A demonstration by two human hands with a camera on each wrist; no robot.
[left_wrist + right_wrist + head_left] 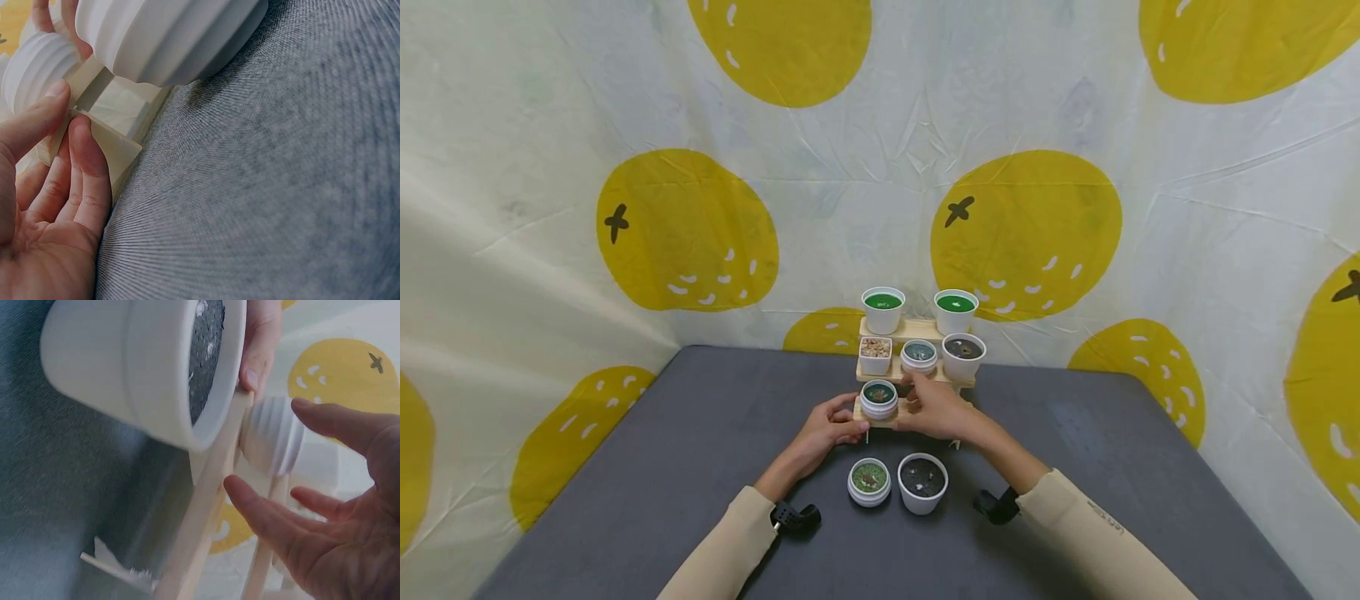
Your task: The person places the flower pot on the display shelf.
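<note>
Head view, ribbed round white pot (878,410): on bottom step of pale wooden tiered stand (917,330)
Left hand (824,432): thumb and fingers pinching stand's left end
Right hand (937,409): fingers spread beside the pot
Dark-grey tabletop (730,408): beneath the stand

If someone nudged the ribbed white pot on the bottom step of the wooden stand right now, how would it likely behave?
The ribbed pot would probably keep its shape, since its walls look rigid. The raised ridges should give fingers some grip. Pushed forward, it might topple off, as the bottom step is narrow.
</note>
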